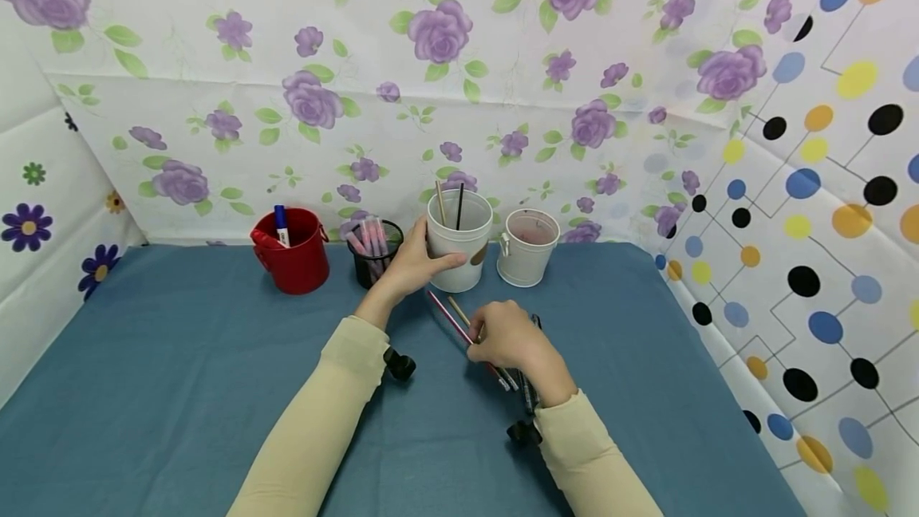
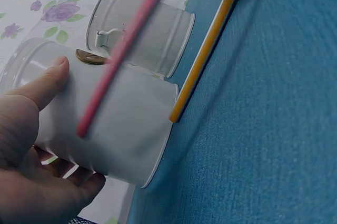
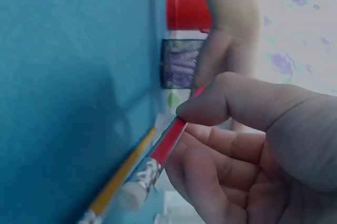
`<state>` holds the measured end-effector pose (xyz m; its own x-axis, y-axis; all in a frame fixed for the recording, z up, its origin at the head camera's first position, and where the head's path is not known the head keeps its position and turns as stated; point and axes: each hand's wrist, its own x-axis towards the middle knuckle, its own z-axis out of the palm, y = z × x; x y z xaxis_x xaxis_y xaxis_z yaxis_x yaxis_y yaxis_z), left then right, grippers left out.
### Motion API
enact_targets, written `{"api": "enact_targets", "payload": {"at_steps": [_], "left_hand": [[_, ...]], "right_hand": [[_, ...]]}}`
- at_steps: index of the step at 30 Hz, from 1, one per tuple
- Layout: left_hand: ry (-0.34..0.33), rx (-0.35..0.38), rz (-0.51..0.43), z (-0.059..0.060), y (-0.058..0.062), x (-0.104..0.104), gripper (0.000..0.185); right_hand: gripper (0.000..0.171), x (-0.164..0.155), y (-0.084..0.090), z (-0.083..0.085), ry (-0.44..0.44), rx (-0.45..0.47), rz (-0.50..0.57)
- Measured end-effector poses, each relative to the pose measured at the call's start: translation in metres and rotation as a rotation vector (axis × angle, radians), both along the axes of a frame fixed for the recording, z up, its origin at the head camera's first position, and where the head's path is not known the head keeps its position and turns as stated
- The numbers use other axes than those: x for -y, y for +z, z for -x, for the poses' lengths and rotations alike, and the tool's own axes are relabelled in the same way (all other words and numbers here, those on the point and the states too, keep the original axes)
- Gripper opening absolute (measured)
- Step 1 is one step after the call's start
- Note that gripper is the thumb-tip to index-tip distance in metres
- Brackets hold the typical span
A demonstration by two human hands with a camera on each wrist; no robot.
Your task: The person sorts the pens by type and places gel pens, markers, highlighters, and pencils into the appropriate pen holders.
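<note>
My left hand (image 1: 411, 263) grips a white metal bucket (image 1: 459, 276) from its left side, thumb across the front, as the left wrist view also shows. Two pencils stand in that bucket, a tan one (image 1: 441, 204) and a black one (image 1: 460, 206). Between thumb and fingers my right hand (image 1: 508, 335) pinches a red pencil (image 3: 171, 139) near its silver band and white eraser (image 3: 132, 196). The other end of this pencil points toward the bucket, raised off the cloth. A yellow pencil (image 2: 210, 42) lies on the table beside the bucket's base.
A second white bucket (image 1: 527, 258) stands to the right. On the left are a black mesh cup (image 1: 368, 268) with pink pens and a red bucket (image 1: 300, 266) holding markers. Dark pens (image 1: 530, 396) lie under my right wrist. Blue cloth (image 1: 179, 389) covers the table.
</note>
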<state>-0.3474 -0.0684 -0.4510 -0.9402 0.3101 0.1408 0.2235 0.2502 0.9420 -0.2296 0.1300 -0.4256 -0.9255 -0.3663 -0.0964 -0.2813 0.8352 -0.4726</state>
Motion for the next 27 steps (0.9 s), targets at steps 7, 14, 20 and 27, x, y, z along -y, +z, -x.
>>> {"api": "enact_targets", "payload": {"at_steps": [7, 14, 20, 27], "left_hand": [[0.005, -0.005, 0.01, 0.001, -0.002, 0.0, 0.1], [0.011, 0.004, 0.014, 0.002, -0.003, 0.001, 0.103], [-0.001, -0.024, -0.016, 0.003, -0.002, 0.001, 0.097], [-0.002, -0.022, 0.009, 0.002, -0.002, 0.001, 0.098]], "right_hand": [[0.011, -0.018, 0.01, 0.005, 0.042, 0.037, 0.083], [0.005, -0.033, 0.015, 0.009, 0.084, 0.033, 0.171], [0.006, -0.036, 0.015, 0.011, 0.063, 0.004, 0.219], [0.009, -0.036, 0.015, 0.012, 0.045, -0.084, 0.272]]}}
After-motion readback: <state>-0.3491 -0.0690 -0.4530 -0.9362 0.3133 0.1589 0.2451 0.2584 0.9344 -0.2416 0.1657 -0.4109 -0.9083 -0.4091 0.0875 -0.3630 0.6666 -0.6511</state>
